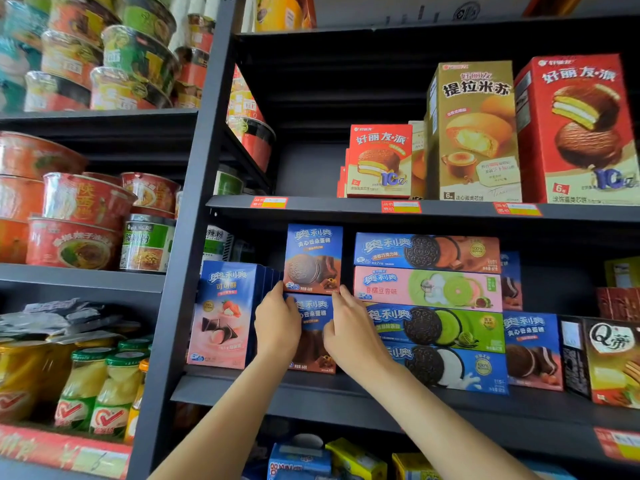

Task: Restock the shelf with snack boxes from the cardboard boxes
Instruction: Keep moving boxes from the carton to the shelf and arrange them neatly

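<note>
Gripping the lower blue 奥利奥 cake box (313, 336) on the dark shelf (311, 398), left hand (277, 325) and right hand (349, 332) clasp its sides, a matching upper box (312, 259) stacked on it, strawberry 可可酥 box (225, 317) left, OREO-printed cookie boxes (429, 311) right.

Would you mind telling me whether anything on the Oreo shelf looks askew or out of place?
Mostly tidy. The upper blue cake box sits stacked on the lower one that both hands are touching, and it looks slightly tilted. Nothing appears spilled or damaged.
</note>
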A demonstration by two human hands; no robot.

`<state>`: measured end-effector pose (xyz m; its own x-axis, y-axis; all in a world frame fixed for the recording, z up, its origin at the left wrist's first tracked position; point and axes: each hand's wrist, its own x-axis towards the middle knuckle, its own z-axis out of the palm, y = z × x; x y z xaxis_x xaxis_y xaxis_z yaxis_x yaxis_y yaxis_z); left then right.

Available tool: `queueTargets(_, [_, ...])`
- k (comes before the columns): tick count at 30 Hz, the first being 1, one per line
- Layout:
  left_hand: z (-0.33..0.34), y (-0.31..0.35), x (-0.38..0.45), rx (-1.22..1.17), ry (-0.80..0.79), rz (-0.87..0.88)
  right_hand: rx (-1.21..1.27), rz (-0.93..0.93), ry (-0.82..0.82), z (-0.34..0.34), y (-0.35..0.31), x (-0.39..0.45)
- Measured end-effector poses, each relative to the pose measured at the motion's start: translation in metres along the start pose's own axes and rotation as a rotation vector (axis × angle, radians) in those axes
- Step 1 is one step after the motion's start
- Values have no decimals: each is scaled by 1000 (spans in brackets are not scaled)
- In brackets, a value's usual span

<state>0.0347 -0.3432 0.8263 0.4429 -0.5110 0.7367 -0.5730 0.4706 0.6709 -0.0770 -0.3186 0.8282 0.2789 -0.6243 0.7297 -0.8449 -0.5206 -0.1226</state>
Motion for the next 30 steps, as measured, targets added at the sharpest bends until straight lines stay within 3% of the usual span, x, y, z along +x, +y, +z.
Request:
queueTargets(14, [1, -4, 4, 111, -49, 2, 6, -68, 106, -4, -2, -4])
queueTargets(19, [-8, 22, -33, 19, 81, 343, -56, -216, 308, -22, 4, -16])
queueTargets(21, [-3, 43, -45, -22, 36, 487, -84, -248, 457, -33, 18, -23])
queueTargets(25, [30, 87, -67, -20, -82, 691, -143, -175, 573, -72, 73, -49])
queueTargets(28, [68, 109, -87, 120, -133, 860, -218, -38, 584, -114, 133, -67])
queueTargets(30, [96, 119, -100, 278, -140, 961, -326, 60, 461, -141, 173, -73])
